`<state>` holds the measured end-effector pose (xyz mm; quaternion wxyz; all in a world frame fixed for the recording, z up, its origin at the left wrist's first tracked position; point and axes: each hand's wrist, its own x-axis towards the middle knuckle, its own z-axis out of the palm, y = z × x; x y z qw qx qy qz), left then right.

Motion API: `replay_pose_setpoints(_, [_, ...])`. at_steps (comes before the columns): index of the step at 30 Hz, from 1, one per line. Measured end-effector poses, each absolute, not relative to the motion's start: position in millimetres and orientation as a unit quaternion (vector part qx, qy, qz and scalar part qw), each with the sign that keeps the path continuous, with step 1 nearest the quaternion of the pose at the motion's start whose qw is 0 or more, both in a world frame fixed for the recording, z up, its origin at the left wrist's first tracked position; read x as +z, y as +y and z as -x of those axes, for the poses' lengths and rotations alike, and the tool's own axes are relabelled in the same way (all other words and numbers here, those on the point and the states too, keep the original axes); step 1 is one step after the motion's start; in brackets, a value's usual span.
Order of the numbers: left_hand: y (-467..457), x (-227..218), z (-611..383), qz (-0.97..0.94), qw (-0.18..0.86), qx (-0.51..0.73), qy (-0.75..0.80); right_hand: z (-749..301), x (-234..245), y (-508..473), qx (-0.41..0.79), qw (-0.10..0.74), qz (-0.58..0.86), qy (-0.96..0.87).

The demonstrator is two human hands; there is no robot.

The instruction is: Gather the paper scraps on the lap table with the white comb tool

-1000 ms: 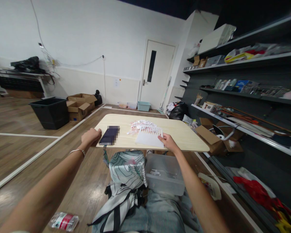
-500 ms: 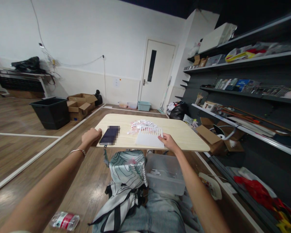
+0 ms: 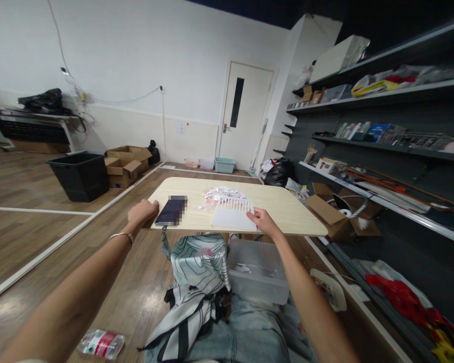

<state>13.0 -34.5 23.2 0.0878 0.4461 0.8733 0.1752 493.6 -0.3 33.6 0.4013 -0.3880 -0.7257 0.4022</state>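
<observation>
A light wooden table [image 3: 287, 209] stands in front of me. My left hand [image 3: 142, 212] grips its near left edge with curled fingers, beside a dark phone [image 3: 171, 210] lying flat. My right hand [image 3: 262, 220] grips the near edge further right, with its thumb by the corner of a white slotted tray [image 3: 233, 213]. Behind the tray lies a heap of small white and pink pieces [image 3: 220, 194].
Under the table stand a clear plastic bin [image 3: 258, 272] and a patterned bag [image 3: 199, 262]. A plastic bottle [image 3: 100, 344] lies on the floor at lower left. Cardboard boxes [image 3: 125, 164] and a black bin [image 3: 79, 174] stand at left; loaded dark shelves [image 3: 382, 151] run along the right.
</observation>
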Motion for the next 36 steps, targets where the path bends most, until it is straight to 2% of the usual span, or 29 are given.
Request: replay_pose_setpoints(36, [-36.0, 25.8, -14.6, -0.447, 0.103, 0.192, 0.868, -495.2, 35.4, -2.5, 0.424, 0.399, 0.375, -0.721])
